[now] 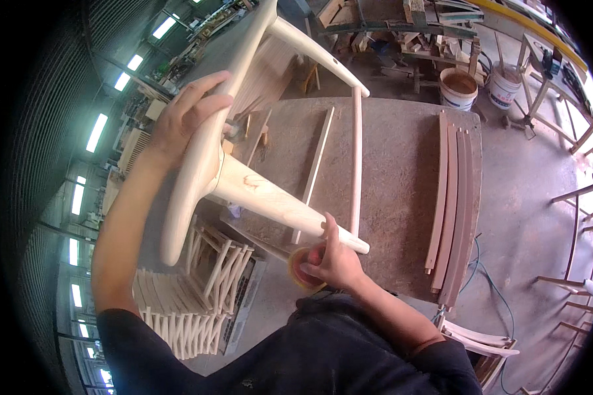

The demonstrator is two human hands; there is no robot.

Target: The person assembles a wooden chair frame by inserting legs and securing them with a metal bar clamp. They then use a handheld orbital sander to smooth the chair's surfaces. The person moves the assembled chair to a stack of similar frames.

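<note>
A pale wooden chair frame stands tilted before me, its broad curved rail at the left and its legs joined by a thin crossbar. My left hand grips the curved rail from its outer side, thumb and fingers bent over the edge. Low on the near leg is my right hand, closed round a red palm sander with a yellowish rim. Its index finger points up along the leg near a small dark hole. The sander is blurred, and the side of it toward the leg is partly hidden.
The brown workbench bears several curved wooden strips at its right. Stacked chair parts stand at lower left. Two buckets sit beyond the bench. A teal hose trails on the floor, and wooden frames line the right.
</note>
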